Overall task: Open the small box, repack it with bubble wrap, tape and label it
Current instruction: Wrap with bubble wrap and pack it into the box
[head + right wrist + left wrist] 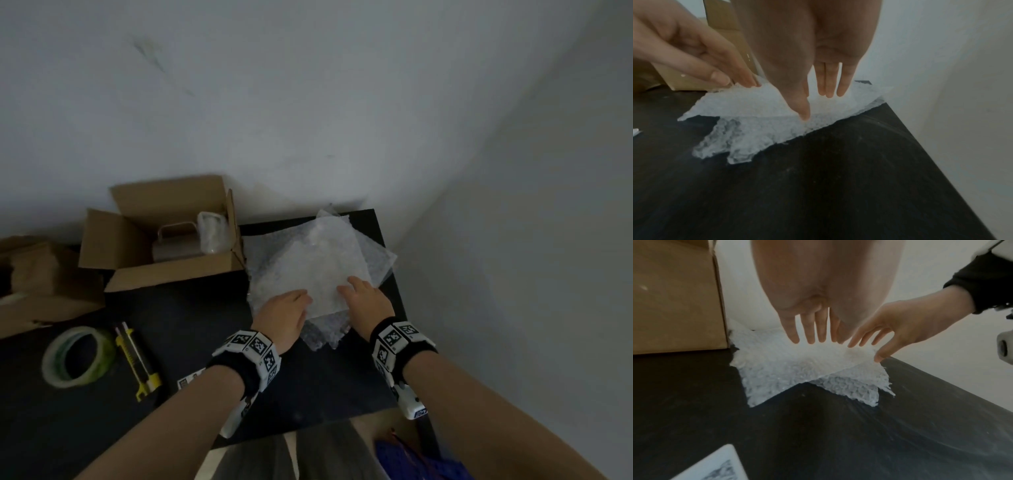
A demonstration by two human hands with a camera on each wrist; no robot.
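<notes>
Dark and matte, the bench point(191, 329) fills a corner between pale walls. Nearest the person lie a label card point(186, 381), a yellow utility knife point(137, 363) and a roll of clear tape point(77, 356), side by side at the left. Farther in, the left hand point(286, 315) and right hand point(364, 299) rest on a stack of bubble wrap sheets point(318, 263), fingers point(809, 331) straight and slightly spread, fingertips pressing the top sheet; neither hand clasps anything. Just left of the stack stands the small box point(164, 246), flaps open, holding a metal container and a wrapped item. A brown paper bag point(44, 284) sits at the far left.
</notes>
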